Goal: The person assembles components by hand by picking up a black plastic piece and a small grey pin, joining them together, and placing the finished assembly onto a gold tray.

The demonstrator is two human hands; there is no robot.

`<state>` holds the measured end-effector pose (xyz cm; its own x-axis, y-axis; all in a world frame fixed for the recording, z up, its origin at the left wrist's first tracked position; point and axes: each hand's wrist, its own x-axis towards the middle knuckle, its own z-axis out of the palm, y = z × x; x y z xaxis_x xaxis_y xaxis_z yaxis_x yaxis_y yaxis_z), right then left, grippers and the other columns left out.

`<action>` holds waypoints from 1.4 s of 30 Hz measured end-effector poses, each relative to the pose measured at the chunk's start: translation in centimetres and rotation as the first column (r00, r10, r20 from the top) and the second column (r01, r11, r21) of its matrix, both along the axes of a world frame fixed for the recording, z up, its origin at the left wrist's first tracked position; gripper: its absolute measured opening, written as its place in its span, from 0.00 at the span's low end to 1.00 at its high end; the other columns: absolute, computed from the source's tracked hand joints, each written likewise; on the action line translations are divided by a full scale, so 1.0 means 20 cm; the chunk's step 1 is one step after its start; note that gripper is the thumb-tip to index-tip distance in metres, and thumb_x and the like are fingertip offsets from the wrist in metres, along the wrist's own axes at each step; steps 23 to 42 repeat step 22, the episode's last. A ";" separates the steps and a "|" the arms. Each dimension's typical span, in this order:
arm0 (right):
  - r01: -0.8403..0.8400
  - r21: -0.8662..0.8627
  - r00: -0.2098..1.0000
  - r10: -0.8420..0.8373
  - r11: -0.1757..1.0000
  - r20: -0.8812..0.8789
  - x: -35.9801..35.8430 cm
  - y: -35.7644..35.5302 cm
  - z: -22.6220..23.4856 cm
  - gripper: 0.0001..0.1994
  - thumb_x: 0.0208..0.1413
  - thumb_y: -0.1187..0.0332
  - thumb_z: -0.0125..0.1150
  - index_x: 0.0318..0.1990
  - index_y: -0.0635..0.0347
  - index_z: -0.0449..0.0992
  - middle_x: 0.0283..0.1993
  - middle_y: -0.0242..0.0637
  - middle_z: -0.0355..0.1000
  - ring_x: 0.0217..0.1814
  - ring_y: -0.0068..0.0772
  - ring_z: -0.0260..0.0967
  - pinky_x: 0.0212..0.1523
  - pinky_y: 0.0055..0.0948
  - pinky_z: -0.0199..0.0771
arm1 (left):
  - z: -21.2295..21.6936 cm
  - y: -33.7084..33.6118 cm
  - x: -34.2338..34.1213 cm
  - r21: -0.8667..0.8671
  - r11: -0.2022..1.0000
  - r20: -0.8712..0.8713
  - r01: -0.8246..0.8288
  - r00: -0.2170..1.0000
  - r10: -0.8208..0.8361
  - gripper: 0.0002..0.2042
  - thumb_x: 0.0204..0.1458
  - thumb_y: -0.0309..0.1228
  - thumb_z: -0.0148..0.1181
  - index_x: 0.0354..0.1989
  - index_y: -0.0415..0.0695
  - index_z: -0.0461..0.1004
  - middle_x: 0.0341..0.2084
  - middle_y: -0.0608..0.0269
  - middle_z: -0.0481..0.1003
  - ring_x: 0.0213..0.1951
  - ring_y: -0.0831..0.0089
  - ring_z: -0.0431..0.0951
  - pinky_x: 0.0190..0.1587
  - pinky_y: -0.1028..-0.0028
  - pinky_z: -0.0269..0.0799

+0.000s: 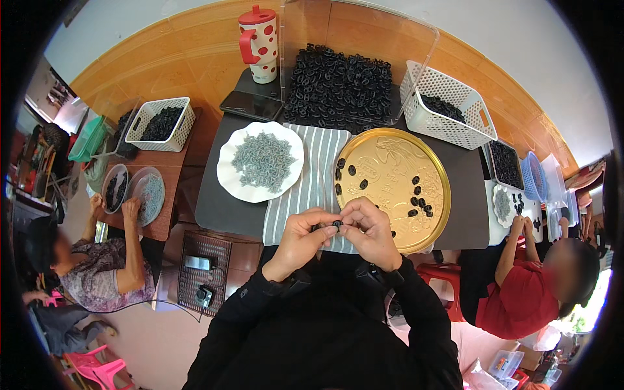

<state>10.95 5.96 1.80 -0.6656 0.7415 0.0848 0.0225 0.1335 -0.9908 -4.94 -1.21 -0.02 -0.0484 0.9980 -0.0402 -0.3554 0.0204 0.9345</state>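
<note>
My left hand [300, 239] and my right hand [370, 235] meet at the near edge of the table, thumbs and fingertips pinched together. Between them is a small black oval plastic piece [337, 223], partly covered by the fingers. Under the hands lies a grey-and-white striped cloth [296, 207]. A round gold tray [388, 195] to the right carries scattered black oval pieces [416, 191]. On the left, a white scalloped plate [225, 170] bears a heap of small grey-blue metal parts [263, 161], too small to name surely.
A clear-walled bin [426, 62] with many black pieces stands at the back. Beside it are a white perforated basket [478, 123], a polka-dot tumbler [264, 49] and a dark phone-like slab [250, 104]. Co-workers sit left [107, 266] and right [530, 286] at other tables.
</note>
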 end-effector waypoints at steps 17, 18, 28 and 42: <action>0.207 0.044 0.978 -0.206 0.977 -0.030 0.02 -0.04 0.04 0.07 0.49 0.84 0.53 0.35 0.63 0.70 0.27 0.27 0.67 0.30 0.14 0.63 0.31 0.17 0.63 | 0.04 0.00 -0.04 -0.126 0.992 0.312 -0.006 0.949 0.045 0.11 0.55 0.20 0.53 0.46 0.33 0.74 0.21 0.66 0.71 0.19 0.84 0.65 0.19 0.87 0.57; 0.182 0.166 0.983 -0.172 0.969 -0.071 0.01 -0.05 0.03 0.09 0.47 0.84 0.55 0.37 0.64 0.72 0.29 0.32 0.67 0.30 0.22 0.67 0.32 0.21 0.66 | 0.01 0.01 -0.03 -0.124 0.992 0.366 0.020 0.930 0.027 0.12 0.56 0.22 0.53 0.49 0.33 0.72 0.23 0.65 0.72 0.20 0.84 0.66 0.19 0.87 0.57; 0.109 0.565 0.986 -0.160 0.818 0.041 -0.02 -0.05 0.08 0.18 0.44 0.83 0.60 0.46 0.63 0.73 0.37 0.43 0.66 0.33 0.41 0.68 0.33 0.30 0.70 | 0.05 0.01 -0.02 -0.236 0.969 0.509 0.077 0.859 0.056 0.13 0.56 0.22 0.52 0.50 0.34 0.71 0.26 0.62 0.74 0.21 0.83 0.67 0.19 0.87 0.59; 0.109 0.565 0.986 -0.160 0.818 0.041 -0.02 -0.05 0.08 0.18 0.44 0.83 0.60 0.46 0.63 0.73 0.37 0.43 0.66 0.33 0.41 0.68 0.33 0.30 0.70 | 0.05 0.01 -0.02 -0.236 0.969 0.509 0.077 0.859 0.056 0.13 0.56 0.22 0.52 0.50 0.34 0.71 0.26 0.62 0.74 0.21 0.83 0.67 0.19 0.87 0.59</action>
